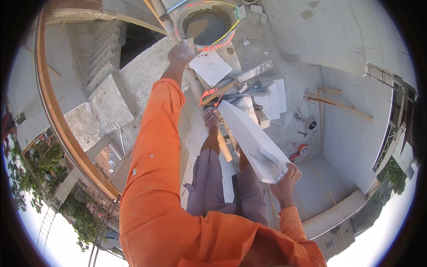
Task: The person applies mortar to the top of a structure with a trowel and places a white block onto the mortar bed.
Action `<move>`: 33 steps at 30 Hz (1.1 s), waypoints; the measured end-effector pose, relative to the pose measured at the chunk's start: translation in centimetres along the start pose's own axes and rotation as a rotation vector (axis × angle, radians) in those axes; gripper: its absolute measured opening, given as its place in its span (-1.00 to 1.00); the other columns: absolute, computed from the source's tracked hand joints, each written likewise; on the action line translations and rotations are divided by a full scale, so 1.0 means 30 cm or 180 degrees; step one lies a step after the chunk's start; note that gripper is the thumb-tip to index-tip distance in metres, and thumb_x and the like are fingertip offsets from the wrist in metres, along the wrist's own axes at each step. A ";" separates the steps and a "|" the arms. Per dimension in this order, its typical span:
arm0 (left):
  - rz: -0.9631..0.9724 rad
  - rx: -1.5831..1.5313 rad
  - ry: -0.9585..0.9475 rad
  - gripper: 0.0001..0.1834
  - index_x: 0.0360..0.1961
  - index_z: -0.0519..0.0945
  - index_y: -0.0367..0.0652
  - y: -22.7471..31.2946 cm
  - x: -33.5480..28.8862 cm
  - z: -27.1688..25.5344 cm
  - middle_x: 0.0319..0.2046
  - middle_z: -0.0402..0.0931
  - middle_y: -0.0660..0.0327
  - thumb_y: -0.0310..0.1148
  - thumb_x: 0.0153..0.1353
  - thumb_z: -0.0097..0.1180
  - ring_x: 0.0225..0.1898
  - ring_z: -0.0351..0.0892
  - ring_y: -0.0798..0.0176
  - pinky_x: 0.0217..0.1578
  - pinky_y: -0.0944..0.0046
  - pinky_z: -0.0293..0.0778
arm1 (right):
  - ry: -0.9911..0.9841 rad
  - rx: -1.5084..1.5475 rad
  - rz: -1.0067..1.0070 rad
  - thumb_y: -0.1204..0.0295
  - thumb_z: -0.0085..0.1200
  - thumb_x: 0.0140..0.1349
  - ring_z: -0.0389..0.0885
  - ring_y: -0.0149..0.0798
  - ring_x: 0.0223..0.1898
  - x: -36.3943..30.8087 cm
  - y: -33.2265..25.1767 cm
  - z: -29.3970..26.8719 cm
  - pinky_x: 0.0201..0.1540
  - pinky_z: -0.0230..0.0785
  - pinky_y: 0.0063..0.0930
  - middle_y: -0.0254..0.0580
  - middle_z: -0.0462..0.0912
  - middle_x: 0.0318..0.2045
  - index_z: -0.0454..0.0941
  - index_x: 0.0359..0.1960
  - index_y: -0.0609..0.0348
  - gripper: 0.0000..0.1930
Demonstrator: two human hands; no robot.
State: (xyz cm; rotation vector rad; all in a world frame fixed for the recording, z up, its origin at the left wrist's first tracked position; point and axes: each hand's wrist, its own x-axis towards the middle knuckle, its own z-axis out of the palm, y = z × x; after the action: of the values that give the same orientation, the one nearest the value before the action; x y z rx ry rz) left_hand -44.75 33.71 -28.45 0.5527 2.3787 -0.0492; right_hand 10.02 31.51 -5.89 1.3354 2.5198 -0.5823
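So the right hand [287,183] holds a white block [249,139].

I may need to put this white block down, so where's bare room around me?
Floor looks bare between the saw blade and the loose timber. Another patch, crossed by thin lines, lies right of your right hand, between the red object and low ledge. It's crowded where the saw blade, wire bundle and white slabs sit close together.

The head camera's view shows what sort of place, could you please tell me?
It looks like a building site, judging by the rough grey concrete steps, the long toothed metal saw and the long white rectangular block.
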 end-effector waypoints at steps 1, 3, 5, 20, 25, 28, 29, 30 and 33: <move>0.0093 0.0088 -0.0068 -0.43 0.13 0.48 -0.14 0.068 0.071 0.002 0.03 0.56 -0.01 -0.08 0.13 0.07 0.10 0.53 -0.02 0.07 0.04 0.43 | 0.0062 0.0012 0.0013 0.35 0.36 -0.26 0.25 0.08 0.08 0.003 -0.002 0.002 0.11 -0.01 -0.02 -0.01 0.29 -0.02 0.18 0.09 0.17 -0.19; -0.0108 0.0127 0.0040 -0.49 0.08 0.54 -0.11 0.111 0.221 0.060 0.08 0.54 0.04 -0.18 0.08 0.02 0.12 0.52 0.00 0.08 0.07 0.43 | 0.0151 0.0018 -0.0068 0.33 0.37 -0.27 0.26 0.08 0.06 0.028 -0.001 -0.008 0.10 0.01 0.00 -0.02 0.29 -0.04 0.18 0.08 0.16 -0.19; -0.0155 -0.0058 0.0143 -0.57 0.00 0.60 -0.09 0.151 0.363 0.141 0.03 0.58 0.07 -0.20 0.12 0.00 0.10 0.55 0.03 0.02 0.07 0.47 | 0.0081 0.0086 0.0005 0.31 0.39 -0.27 0.25 0.08 0.06 0.042 0.008 -0.011 0.10 0.03 0.02 -0.04 0.28 -0.05 0.18 0.07 0.15 -0.18; 0.0115 -0.3785 -0.1083 -0.65 -0.08 0.59 -0.11 -0.025 0.273 0.266 -0.60 0.41 0.31 -0.29 0.08 0.24 -0.78 0.28 0.41 -0.79 0.37 0.13 | -0.0210 -0.0086 -0.0010 0.33 0.42 -0.23 0.25 0.11 0.03 0.099 -0.011 -0.054 0.11 0.07 -0.01 0.05 0.28 -0.04 0.14 0.11 0.21 -0.14; 0.0537 -0.4441 -0.0740 -0.47 0.10 0.54 -0.10 -0.104 0.043 0.162 -0.62 0.41 0.32 -0.39 0.01 0.26 -0.79 0.31 0.45 -0.81 0.39 0.14 | -0.0272 -0.0127 -0.0073 0.41 0.42 -0.27 0.23 0.15 0.05 0.102 0.010 -0.051 0.12 0.04 0.00 0.08 0.26 -0.03 0.11 0.13 0.23 -0.11; 0.0769 -0.4501 -0.0447 -0.50 0.04 0.53 -0.19 -0.142 -0.223 0.022 -0.57 0.40 0.31 -0.37 0.00 0.21 -0.72 0.33 0.43 -0.74 0.39 0.21 | -0.0413 -0.0167 0.0036 0.45 0.40 -0.28 0.20 0.16 0.09 0.106 0.017 -0.066 0.15 0.00 0.03 0.10 0.24 0.01 0.07 0.16 0.24 -0.08; 0.0798 -0.4558 -0.0404 -0.48 0.07 0.52 -0.20 -0.177 -0.311 -0.018 -0.56 0.40 0.31 -0.38 0.00 0.21 -0.70 0.33 0.43 -0.72 0.38 0.23 | -0.0448 -0.0197 0.0035 0.45 0.40 -0.29 0.20 0.17 0.09 0.113 0.029 -0.062 0.16 -0.01 0.03 0.11 0.23 0.01 0.07 0.16 0.25 -0.07; 0.0830 -0.4615 -0.0378 -0.45 0.09 0.51 -0.22 -0.206 -0.416 -0.058 -0.56 0.40 0.31 -0.38 -0.01 0.22 -0.69 0.34 0.42 -0.70 0.38 0.24 | -0.0483 -0.0235 0.0049 0.46 0.40 -0.30 0.19 0.18 0.10 0.110 0.038 -0.068 0.17 -0.01 0.04 0.12 0.23 0.02 0.06 0.16 0.25 -0.07; 0.0936 -0.5024 -0.0087 -0.38 0.13 0.49 -0.26 -0.281 -0.825 -0.197 -0.55 0.40 0.33 -0.36 -0.04 0.25 -0.65 0.35 0.43 -0.65 0.38 0.28 | -0.0632 -0.0282 0.0246 0.43 0.39 -0.35 0.17 0.20 0.15 0.129 0.009 -0.079 0.18 -0.01 0.09 0.13 0.22 0.04 0.05 0.16 0.30 -0.04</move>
State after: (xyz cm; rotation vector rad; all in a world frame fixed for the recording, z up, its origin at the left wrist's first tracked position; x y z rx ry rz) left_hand -35.08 17.81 -9.17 0.0652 1.5589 1.7094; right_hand 8.05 35.57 -5.30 1.2702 2.2978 -0.5514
